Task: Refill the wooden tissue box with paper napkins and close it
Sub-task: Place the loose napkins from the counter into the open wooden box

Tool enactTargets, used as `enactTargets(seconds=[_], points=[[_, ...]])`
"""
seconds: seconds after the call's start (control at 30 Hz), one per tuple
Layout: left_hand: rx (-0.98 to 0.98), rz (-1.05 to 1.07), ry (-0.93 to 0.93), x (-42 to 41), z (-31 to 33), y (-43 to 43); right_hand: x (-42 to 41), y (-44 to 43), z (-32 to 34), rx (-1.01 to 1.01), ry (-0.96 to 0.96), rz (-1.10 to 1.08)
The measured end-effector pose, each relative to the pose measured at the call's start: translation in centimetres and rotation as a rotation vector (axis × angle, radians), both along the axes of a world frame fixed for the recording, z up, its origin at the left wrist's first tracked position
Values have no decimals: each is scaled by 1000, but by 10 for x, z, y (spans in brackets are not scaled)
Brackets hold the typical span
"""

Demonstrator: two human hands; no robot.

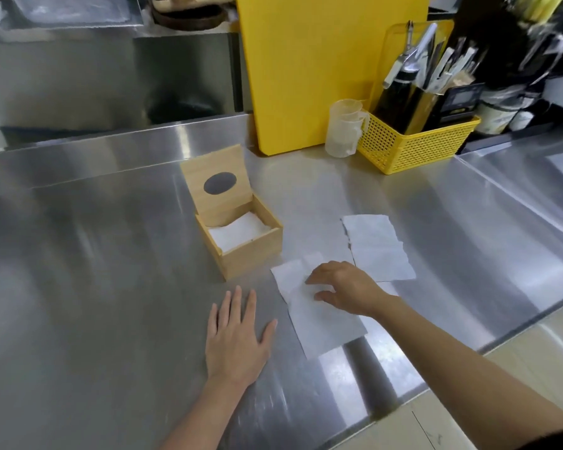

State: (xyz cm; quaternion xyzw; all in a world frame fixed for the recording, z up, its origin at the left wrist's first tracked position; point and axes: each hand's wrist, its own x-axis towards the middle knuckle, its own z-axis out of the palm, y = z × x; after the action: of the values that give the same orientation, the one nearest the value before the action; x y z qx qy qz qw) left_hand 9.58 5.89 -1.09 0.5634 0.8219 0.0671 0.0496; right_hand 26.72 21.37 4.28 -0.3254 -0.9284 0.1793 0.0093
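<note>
Your right hand (345, 287) is the one on the job: it rests on the near napkin (319, 316), fingers curved and spread with the tips pressing the paper's upper left part, nothing pinched or lifted yet. That napkin lies flat on the steel counter (95, 287), just beside the wooden box (241, 241), on the box's near-right side, its long axis running from the box's near corner toward the counter's front edge. From your fingertips the open box lies up and to the left, close by, so the carry is a short one in that direction.

A second batch of napkins (377, 248) lies to the right of the box, a little farther from it, touching or overlapping the first sheet behind your right hand.

The box already holds white napkins low inside, and its lid (216, 183) stands tilted back on the far side, oval slot facing you, so the opening is clear.

Your left hand (236, 336) lies flat and empty on the counter, fingers spread, in front of the box and near it, well placed to steady it or to swing the lid down later.
</note>
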Motion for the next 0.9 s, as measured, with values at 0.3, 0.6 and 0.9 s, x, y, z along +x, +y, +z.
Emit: enactTargets(seconds=[0.3, 0.6, 0.9], points=[[56, 16, -48, 3, 4, 0, 15, -16, -9, 134, 163, 58], [88, 162, -107, -31, 14, -11, -25, -2, 49, -16, 242, 103], [35, 163, -86, -55, 18, -18, -105, 33, 90, -157, 173, 197]])
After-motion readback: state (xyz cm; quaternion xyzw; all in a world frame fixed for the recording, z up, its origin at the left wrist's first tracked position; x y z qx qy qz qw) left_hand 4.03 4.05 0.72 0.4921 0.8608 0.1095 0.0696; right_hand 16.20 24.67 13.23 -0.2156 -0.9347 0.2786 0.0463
